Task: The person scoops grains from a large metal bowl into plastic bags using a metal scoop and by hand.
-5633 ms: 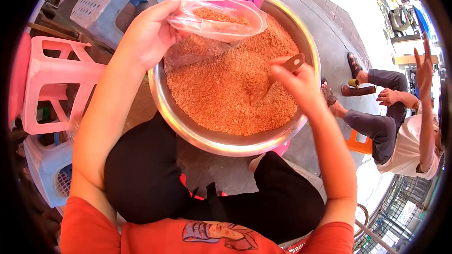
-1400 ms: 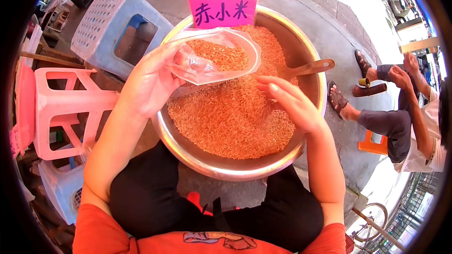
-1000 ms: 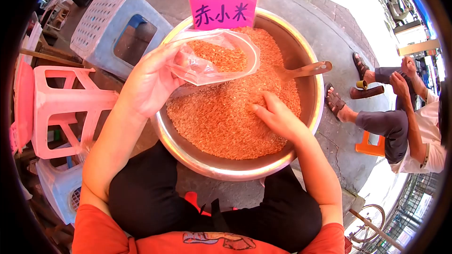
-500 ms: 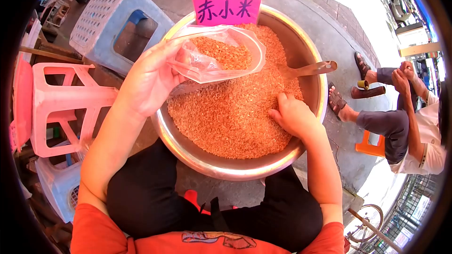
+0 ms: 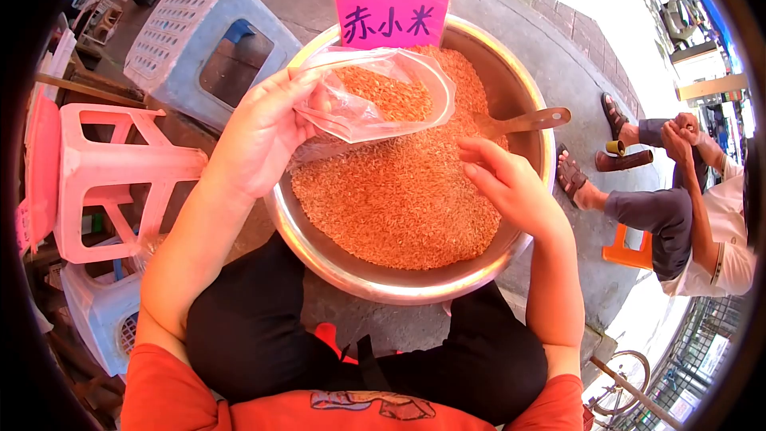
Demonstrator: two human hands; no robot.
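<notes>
My left hand (image 5: 275, 124) is closed on the edge of a clear plastic bag (image 5: 444, 104). The bag's mouth gapes toward me, and reddish-brown grain (image 5: 391, 96) fills part of it. Below and around the bag, a large heap of the same grain (image 5: 399, 207) lies in a wide metal basin (image 5: 383, 294). Over the right side of the heap hovers my right hand (image 5: 515, 187), its fingers loosely bent, thumb apart, nothing visible in them. Close beyond it, a wooden-looking scoop handle (image 5: 531, 120) sticks out over the basin's rim; the scoop's end is buried in grain.
A pink handwritten sign (image 5: 395, 0) stands at the basin's far edge. Left of the basin are a blue-grey stool (image 5: 187, 32) and a pink stool (image 5: 128, 160). Another person (image 5: 678, 199) sits to the right, sandalled feet on the pavement, near an orange stool (image 5: 628, 247).
My right hand has come up off the grain, where its fingertips were sunk in the heap. The left hand still grips the bag. The view has shifted slightly.
</notes>
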